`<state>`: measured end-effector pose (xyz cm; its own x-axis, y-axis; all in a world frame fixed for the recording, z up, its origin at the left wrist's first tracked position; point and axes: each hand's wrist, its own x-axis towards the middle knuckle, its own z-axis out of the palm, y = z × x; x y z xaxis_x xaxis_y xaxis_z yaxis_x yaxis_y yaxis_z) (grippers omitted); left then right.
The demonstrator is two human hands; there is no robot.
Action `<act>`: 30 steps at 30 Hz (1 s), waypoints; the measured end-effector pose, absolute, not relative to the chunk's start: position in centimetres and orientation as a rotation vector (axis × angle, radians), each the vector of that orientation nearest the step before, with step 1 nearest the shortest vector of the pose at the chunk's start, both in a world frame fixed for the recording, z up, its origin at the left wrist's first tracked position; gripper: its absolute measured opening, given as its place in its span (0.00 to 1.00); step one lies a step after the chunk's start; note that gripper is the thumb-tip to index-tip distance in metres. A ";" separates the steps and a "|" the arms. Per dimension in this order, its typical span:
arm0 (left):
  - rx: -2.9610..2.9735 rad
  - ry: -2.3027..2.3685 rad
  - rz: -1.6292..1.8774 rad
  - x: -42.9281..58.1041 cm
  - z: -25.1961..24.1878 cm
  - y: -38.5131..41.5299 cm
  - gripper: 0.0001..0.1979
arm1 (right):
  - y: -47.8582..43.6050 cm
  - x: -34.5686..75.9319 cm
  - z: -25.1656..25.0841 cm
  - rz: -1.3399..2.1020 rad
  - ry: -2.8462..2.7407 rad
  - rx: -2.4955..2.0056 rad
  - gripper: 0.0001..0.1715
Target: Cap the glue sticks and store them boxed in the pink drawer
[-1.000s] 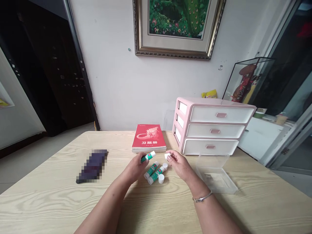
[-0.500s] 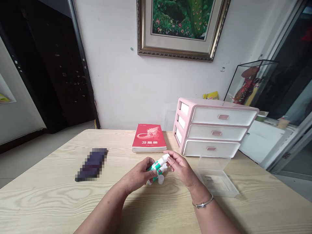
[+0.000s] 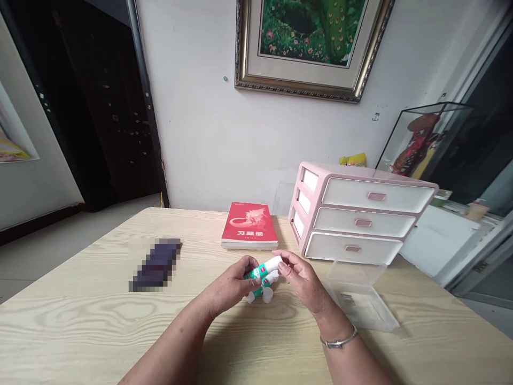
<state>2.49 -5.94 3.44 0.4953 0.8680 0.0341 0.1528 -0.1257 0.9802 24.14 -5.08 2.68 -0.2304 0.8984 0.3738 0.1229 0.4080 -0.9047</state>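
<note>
My left hand [image 3: 236, 283] is closed around the body of a green and white glue stick [image 3: 256, 272], held tilted just over the table. The thumb and fingers of my right hand [image 3: 300, 278] pinch the white cap [image 3: 274, 263] at its upper end. Cap and body sit in one line. Below, a second green and white glue stick [image 3: 258, 293] lies on the table, partly covered by the held one and my left fingers. A loose white cap [image 3: 268, 295] rests beside it, and another white piece [image 3: 274, 275] shows near my right fingers.
Behind my hands lies a red book [image 3: 249, 224]. A pink and white drawer unit [image 3: 363, 214] stands at the back right, with an open clear plastic box [image 3: 364, 307] in front of it. A dark pixelated object [image 3: 156, 266] lies left on the wooden table [image 3: 80, 321].
The cap and glue stick body now form one straight line, where the cap sat slightly askew before. My view has shifted a little left, and both hands keep their grip.
</note>
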 end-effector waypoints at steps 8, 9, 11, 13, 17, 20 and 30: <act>1.778 0.892 0.745 2.5 4.7 -6.8 0.21 | -5.0 24.2 1.8 0.964 -1.714 -0.874 0.22; 1.791 0.900 0.743 2.4 4.7 -6.8 0.22 | -5.0 24.2 1.7 0.969 -1.719 -0.875 0.22; 1.803 0.913 0.740 2.2 4.7 -6.7 0.23 | -5.0 24.1 1.8 0.987 -1.723 -0.880 0.23; 1.805 0.918 0.725 2.1 4.6 -6.6 0.23 | -5.0 24.0 1.9 1.000 -1.723 -0.893 0.23; 1.829 0.920 0.713 2.0 4.4 -6.5 0.24 | -4.9 23.8 1.9 1.017 -1.709 -0.929 0.25; 1.852 0.894 0.717 2.0 4.4 -6.5 0.24 | -4.9 23.8 1.6 1.083 -1.687 -0.926 0.25; 1.878 0.901 0.732 2.4 4.5 -6.6 0.24 | -4.9 23.3 1.7 1.091 -1.633 -0.938 0.22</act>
